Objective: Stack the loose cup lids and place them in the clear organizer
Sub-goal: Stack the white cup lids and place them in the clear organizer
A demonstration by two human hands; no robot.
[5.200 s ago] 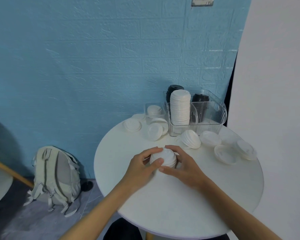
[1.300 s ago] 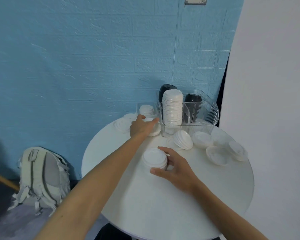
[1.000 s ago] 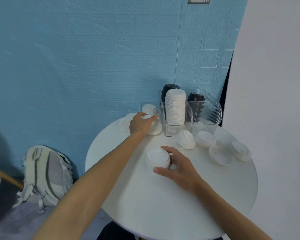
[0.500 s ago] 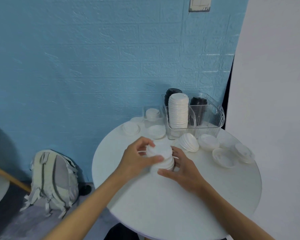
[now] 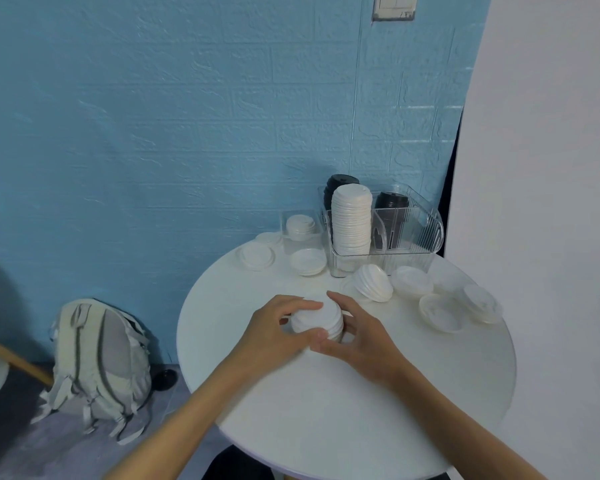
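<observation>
Stacked lids [image 5: 316, 321] are being gripped between curled fingers of the left hand [image 5: 274, 336] and right hand [image 5: 355, 337]; bare table [image 5: 326, 417] is lying nearer than the fingers, the clear organizer [image 5: 413, 233] beyond them.

A smooth, matt white finish is shown by the round worktop [image 5: 326, 403]. The organizer [image 5: 413, 237] at the far side is made of clear, glossy plastic (ribbed on its right wall). The white lids [image 5: 317, 322] look like matt, ridged plastic. The wall [image 5: 153, 116] is rough, brick-embossed blue; the backpack [image 5: 97, 358] is pale cloth.
</observation>
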